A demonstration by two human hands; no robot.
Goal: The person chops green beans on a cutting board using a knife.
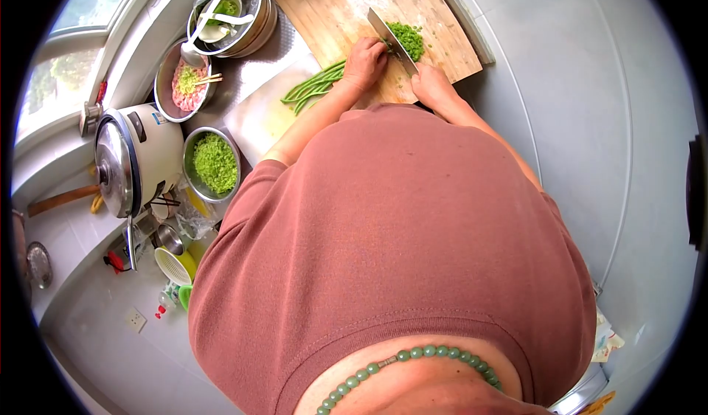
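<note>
My right hand [433,87] is wrapped round the handle of a cleaver [391,40], whose broad blade stands on the wooden cutting board [332,13]. Against the near side of the blade my left hand [365,62] presses down with curled fingers on a bundle of long green beans [316,87]. The beans' loose ends trail out to the left of the hand. On the far side of the blade lies a heap of finely chopped green beans [406,40]. The bean ends under my left fingers are mostly hidden.
Left of the board stand a bowl of minced meat [184,83] with chopsticks, a metal bowl of chopped greens [214,163], and stacked bowls [259,28] with a ladle. A white rice cooker [151,146] sits by the window. A yellow basket [175,266] is lower left.
</note>
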